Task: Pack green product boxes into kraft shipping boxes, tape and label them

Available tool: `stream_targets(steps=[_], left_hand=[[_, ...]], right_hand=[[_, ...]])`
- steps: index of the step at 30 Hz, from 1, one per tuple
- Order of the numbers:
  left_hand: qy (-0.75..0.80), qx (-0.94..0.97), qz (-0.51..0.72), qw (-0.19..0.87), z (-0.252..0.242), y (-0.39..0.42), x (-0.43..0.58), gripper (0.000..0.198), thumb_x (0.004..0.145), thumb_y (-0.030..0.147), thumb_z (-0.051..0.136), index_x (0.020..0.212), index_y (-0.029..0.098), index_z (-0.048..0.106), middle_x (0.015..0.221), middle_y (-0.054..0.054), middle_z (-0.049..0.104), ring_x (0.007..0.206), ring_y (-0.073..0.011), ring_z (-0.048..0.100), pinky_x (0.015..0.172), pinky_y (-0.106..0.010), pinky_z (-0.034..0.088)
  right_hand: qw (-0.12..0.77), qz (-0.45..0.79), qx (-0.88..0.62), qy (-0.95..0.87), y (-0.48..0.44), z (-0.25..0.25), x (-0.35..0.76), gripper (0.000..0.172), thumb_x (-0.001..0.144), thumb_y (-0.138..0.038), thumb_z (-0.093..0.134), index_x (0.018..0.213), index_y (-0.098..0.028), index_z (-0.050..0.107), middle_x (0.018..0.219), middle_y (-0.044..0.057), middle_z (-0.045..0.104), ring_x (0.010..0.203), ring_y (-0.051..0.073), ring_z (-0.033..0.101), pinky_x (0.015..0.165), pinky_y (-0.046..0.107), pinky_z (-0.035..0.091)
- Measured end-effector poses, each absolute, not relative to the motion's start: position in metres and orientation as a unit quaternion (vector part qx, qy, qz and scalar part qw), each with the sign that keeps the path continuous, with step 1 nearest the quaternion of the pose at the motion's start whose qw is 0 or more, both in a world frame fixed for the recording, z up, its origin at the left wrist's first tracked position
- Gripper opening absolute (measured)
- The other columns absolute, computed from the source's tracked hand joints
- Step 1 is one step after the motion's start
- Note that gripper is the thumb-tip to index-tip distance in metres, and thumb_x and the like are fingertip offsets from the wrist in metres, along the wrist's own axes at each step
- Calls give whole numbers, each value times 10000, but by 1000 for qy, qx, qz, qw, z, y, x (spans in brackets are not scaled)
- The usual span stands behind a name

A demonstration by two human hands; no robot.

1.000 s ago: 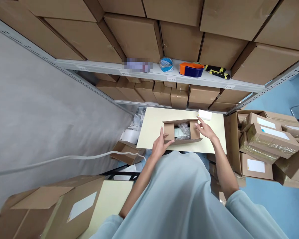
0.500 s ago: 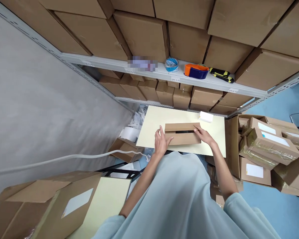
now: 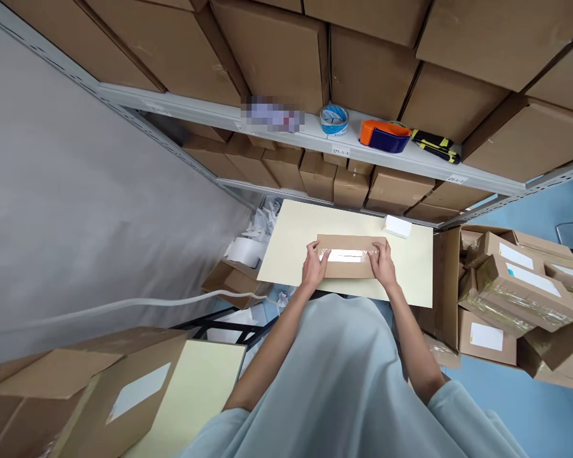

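A small cardboard box lies on a pale yellow table, its flaps folded shut, with a shiny strip along the top seam. My left hand grips the box's left end, fingers curled over the top edge. My right hand grips the right end the same way. A small white box sits on the table just beyond the right hand.
The shelf edge above holds a blue-white tape roll, an orange-blue tape dispenser and a yellow-black knife. Stacked cartons fill the shelves. Taped, labelled parcels pile at right. Open cartons stand near left; paper scraps lie left of the table.
The box was open with bubble-wrapped contents showing. Both hands folded the flaps down and now hold its two ends. The camera shifted slightly.
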State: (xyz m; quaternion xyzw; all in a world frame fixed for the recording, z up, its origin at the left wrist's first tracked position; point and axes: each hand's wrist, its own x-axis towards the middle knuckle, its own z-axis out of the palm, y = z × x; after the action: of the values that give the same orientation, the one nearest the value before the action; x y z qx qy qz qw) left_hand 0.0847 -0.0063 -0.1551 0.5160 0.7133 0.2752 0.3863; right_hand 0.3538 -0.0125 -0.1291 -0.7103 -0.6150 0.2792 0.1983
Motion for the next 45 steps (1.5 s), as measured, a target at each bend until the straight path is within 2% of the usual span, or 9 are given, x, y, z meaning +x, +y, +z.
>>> stream_targets(steps=[4, 11, 16, 20, 24, 28, 34, 38, 45], left_hand=[[707, 524, 274, 388, -162, 10, 79, 751, 1085, 538, 562, 1717, 213, 321, 1686, -206, 557, 1521, -353, 598, 1207, -520, 516], [682, 551, 282, 389, -173, 15, 71, 700, 1105, 566, 502, 1691, 189, 433, 1688, -178, 562, 1575, -323, 541, 1300, -493, 452], [669, 539, 316, 403, -179, 12, 69, 692, 1079, 540, 537, 1663, 176, 460, 1665, -195, 581, 1556, -332, 565, 1309, -520, 450], [655, 534, 322, 426, -182, 20, 57, 693, 1078, 552, 524, 1664, 189, 456, 1667, -195, 576, 1558, -336, 564, 1308, -524, 455], [642, 543, 319, 437, -179, 37, 34, 689, 1073, 555, 527, 1661, 201, 470, 1679, -190, 564, 1580, -345, 536, 1311, -537, 449], [640, 550, 315, 434, -179, 49, 18, 701, 1069, 583, 525, 1649, 191, 490, 1660, -182, 584, 1568, -350, 549, 1317, -540, 442], [641, 559, 319, 417, -186, 52, 18, 748, 1051, 617, 515, 1639, 155, 483, 1649, -220, 583, 1551, -402, 560, 1288, -572, 473], [628, 577, 335, 401, -184, 53, 18, 711, 1048, 630, 540, 1627, 219, 500, 1619, -198, 611, 1517, -434, 587, 1236, -602, 520], [579, 703, 326, 255, -145, 67, 26, 704, 1119, 524, 431, 1649, 61, 448, 1771, -317, 380, 1662, -484, 375, 1319, -702, 361]], right_hand=[[167, 238, -748, -596, -13, -134, 338, 691, 1133, -585, 302, 1739, -269, 403, 1872, 180, 181, 1444, 384, 633, 933, 502, 673], [135, 227, -775, -574, -11, -134, 329, 752, 1133, -603, 218, 1804, -265, 264, 1889, 151, 146, 1534, 393, 564, 972, 511, 664], [158, 253, -797, -524, -15, -141, 331, 822, 1118, -653, 155, 1824, -232, 159, 1795, 167, 412, 1497, 378, 619, 1107, 547, 601], [165, 274, -824, -468, -13, -145, 320, 873, 1100, -697, 131, 1821, -208, 178, 1681, 196, 569, 1362, 413, 720, 1086, 564, 595], [191, 277, -825, -453, -6, -146, 295, 906, 1091, -724, 149, 1827, -197, 140, 1679, 202, 569, 1322, 419, 737, 1067, 566, 592], [189, 270, -834, -443, 2, -149, 277, 936, 1105, -702, 126, 1816, -92, 128, 1744, 234, 476, 1404, 395, 683, 1108, 512, 561], [199, 233, -829, -467, 3, -153, 276, 844, 1144, -606, 169, 1794, -70, 217, 1726, 247, 493, 1443, 375, 653, 1118, 486, 557], [183, 161, -827, -507, 4, -154, 276, 763, 1153, -485, 220, 1746, -13, 306, 1691, 299, 512, 1518, 383, 581, 1195, 532, 514], [144, 1, -783, -605, 47, -106, 269, 679, 1118, -333, 319, 1694, 23, 371, 1701, 335, 475, 1634, 394, 412, 1326, 663, 318]])
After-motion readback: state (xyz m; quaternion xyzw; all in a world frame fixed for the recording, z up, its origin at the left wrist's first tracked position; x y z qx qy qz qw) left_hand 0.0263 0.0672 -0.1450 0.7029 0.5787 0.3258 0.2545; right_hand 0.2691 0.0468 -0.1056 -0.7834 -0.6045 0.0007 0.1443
